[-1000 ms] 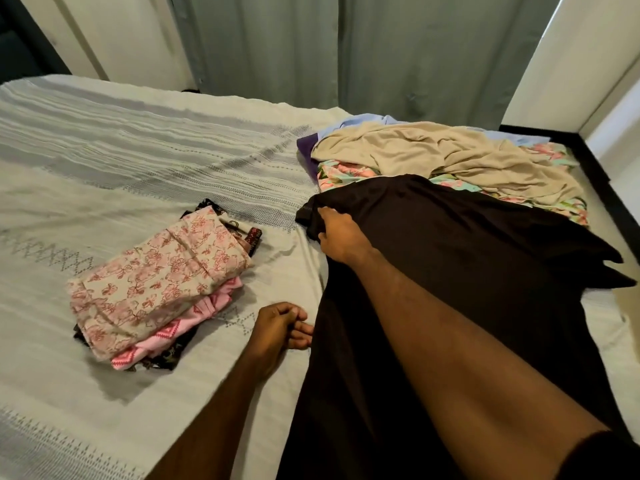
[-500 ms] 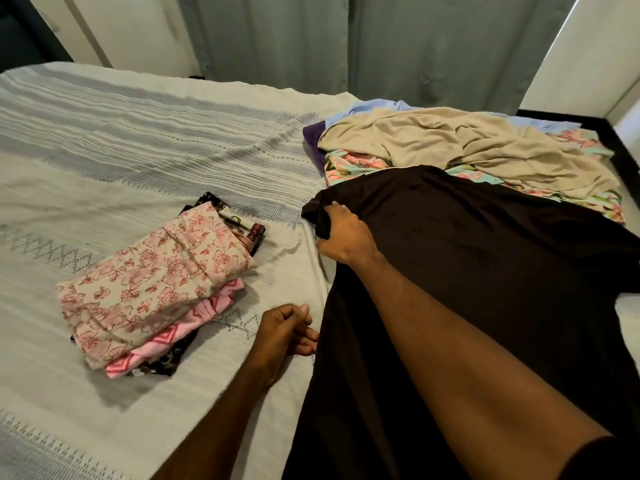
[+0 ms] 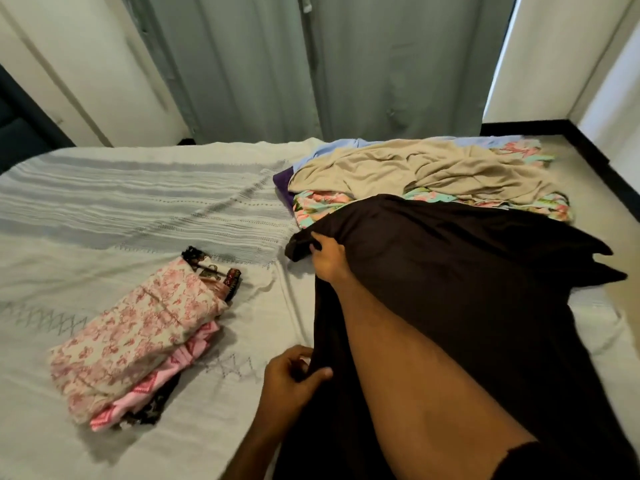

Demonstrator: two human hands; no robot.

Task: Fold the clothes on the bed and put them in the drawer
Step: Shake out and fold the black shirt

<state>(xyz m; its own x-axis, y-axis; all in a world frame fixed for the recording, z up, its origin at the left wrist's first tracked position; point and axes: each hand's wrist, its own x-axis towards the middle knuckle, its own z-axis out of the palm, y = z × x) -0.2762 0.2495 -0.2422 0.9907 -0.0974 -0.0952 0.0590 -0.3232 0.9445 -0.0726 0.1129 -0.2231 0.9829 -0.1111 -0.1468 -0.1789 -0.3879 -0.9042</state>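
A large dark brown garment (image 3: pixel 450 289) lies spread over the right half of the bed. My right hand (image 3: pixel 327 256) grips its far left corner, lifted a little off the sheet. My left hand (image 3: pixel 291 377) pinches its left edge nearer to me. Behind it lies an unfolded heap: a beige garment (image 3: pixel 415 171) on top of a floral one (image 3: pixel 315 204), with purple and light blue cloth under them. A folded stack (image 3: pixel 138 337) sits to the left, with a pink floral piece on top. No drawer is in view.
The bed has a white sheet (image 3: pixel 104 216) with grey woven stripes. Grey curtains (image 3: pixel 311 64) hang behind the bed. A black bed frame edge (image 3: pixel 602 157) runs along the far right, with white walls beyond.
My right hand has raised the garment's corner and drawn it slightly right. My left hand has closed on the garment's left edge. The camera has tilted up.
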